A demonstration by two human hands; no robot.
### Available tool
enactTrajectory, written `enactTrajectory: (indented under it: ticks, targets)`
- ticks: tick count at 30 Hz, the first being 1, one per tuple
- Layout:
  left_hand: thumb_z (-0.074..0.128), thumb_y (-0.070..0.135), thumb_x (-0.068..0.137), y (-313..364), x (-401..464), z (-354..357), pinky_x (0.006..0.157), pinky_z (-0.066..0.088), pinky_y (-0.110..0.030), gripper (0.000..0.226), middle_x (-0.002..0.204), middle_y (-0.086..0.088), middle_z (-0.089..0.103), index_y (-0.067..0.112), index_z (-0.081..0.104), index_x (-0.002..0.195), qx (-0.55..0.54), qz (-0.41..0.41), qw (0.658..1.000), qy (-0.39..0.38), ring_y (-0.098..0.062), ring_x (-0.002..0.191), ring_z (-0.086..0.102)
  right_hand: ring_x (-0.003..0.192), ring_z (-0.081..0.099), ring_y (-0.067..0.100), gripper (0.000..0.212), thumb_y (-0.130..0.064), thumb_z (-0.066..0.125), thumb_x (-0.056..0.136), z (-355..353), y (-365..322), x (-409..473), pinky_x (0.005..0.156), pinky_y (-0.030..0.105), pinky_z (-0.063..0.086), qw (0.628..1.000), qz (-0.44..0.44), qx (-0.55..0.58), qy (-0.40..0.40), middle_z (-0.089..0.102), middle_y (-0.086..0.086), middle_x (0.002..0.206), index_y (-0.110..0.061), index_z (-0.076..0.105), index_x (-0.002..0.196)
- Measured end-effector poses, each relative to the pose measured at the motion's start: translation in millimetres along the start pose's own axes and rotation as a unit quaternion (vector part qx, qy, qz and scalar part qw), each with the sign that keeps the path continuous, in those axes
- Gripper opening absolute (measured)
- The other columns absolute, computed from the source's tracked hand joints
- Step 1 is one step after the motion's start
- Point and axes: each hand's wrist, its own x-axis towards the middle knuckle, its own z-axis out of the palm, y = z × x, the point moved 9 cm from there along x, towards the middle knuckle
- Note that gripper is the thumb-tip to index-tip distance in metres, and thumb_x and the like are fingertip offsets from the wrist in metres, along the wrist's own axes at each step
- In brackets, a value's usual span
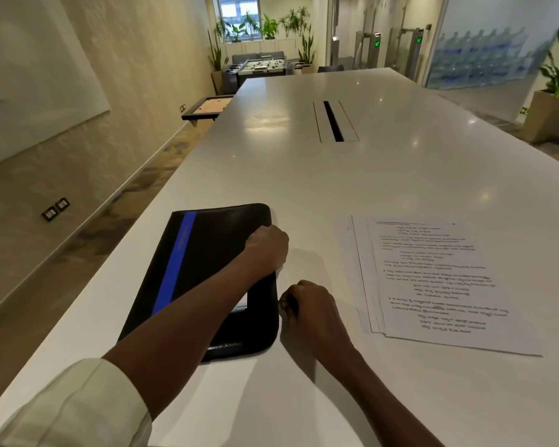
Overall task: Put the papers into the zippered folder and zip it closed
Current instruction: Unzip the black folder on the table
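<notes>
Big white conference table in an office space, with a cable slot down the middle, a foosball table and potted plants way at the back.

On the near end sits the zippered folder, black with a blue stripe, lying flat and closed-looking. The left hand is on the folder's right edge, up toward the far corner, fingers curled down over that edge so it's gripping the cover there. The forearm crosses diagonally over the folder, with a pale rolled sleeve at the bottom.

The right hand is just beside the same right edge, lower down than the left hand's grip, fingers bunched tight together against the folder's side. Looks like it's pinching something small right at the zipper line, but it's too tiny to say for sure what.

The papers are a loose fanned stack of printed sheets, lying flat on the table off to the right of both hands, well apart from either grip, nobody touching them. They're outside the folder.
</notes>
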Motion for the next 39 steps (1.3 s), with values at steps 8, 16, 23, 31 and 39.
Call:
enactTrajectory:
  ticks: [8, 16, 23, 31, 39]
  targets:
    - [0.051, 0.016, 0.094, 0.3, -3.2, 3.4, 0.075, 0.057, -0.034, 0.021, 0.103, -0.012, 0.067, 0.004, 0.066, 0.102, 0.015, -0.006, 1.000, -0.002, -0.027, 0.091, 0.067, 0.068, 0.055, 0.011, 0.017, -0.012, 0.058, 0.090, 2.4, -5.2, -53.2, 0.064, 0.024, 0.042, 0.998, 0.031, 0.051, 0.026, 0.062, -0.002, 0.074, -0.014, 0.071, 0.079]
    - [0.058, 0.029, 0.090, -12.0, -32.6, -0.1, 0.065, 0.054, -0.031, 0.024, 0.080, -0.006, 0.061, 0.006, 0.064, 0.090, -0.166, 0.008, 0.986, 0.030, -0.022, 0.074, 0.064, 0.065, 0.057, 0.004, 0.014, -0.012, 0.064, 0.086, 6.8, -20.3, -84.7, 0.058, 0.008, 0.035, 0.988, 0.084, 0.084, 0.103, 0.065, -0.008, 0.073, -0.019, 0.074, 0.079]
    - [0.068, 0.062, 0.073, -56.6, -136.9, 11.1, 0.065, 0.042, -0.017, 0.041, 0.087, 0.012, 0.060, 0.026, 0.066, 0.093, -0.313, 0.116, 0.941, 0.061, -0.001, 0.078, 0.056, 0.066, 0.060, 0.002, 0.009, -0.011, 0.069, 0.088, 9.0, -26.9, -96.9, 0.063, 0.002, 0.037, 0.975, 0.126, 0.063, 0.171, 0.073, -0.001, 0.078, -0.013, 0.077, 0.085]
    - [0.073, 0.047, 0.077, -53.3, -204.8, 33.9, 0.089, 0.051, -0.028, 0.047, 0.115, 0.007, 0.063, 0.027, 0.066, 0.118, -0.248, 0.200, 0.945, 0.075, -0.009, 0.104, 0.058, 0.065, 0.061, 0.007, 0.010, -0.013, 0.070, 0.089, 13.7, -39.9, -107.8, 0.065, 0.008, 0.041, 0.958, 0.169, 0.048, 0.229, 0.076, 0.006, 0.080, -0.007, 0.078, 0.089]
    - [0.049, 0.031, 0.098, -41.0, -220.8, 31.5, 0.086, 0.049, -0.023, 0.029, 0.106, -0.005, 0.068, 0.013, 0.071, 0.105, -0.197, 0.248, 0.942, 0.107, -0.014, 0.090, 0.066, 0.066, 0.061, 0.011, 0.017, -0.014, 0.064, 0.092, 19.9, -47.3, -112.6, 0.063, 0.011, 0.040, 0.948, 0.210, 0.028, 0.239, 0.076, 0.009, 0.080, -0.005, 0.077, 0.088]
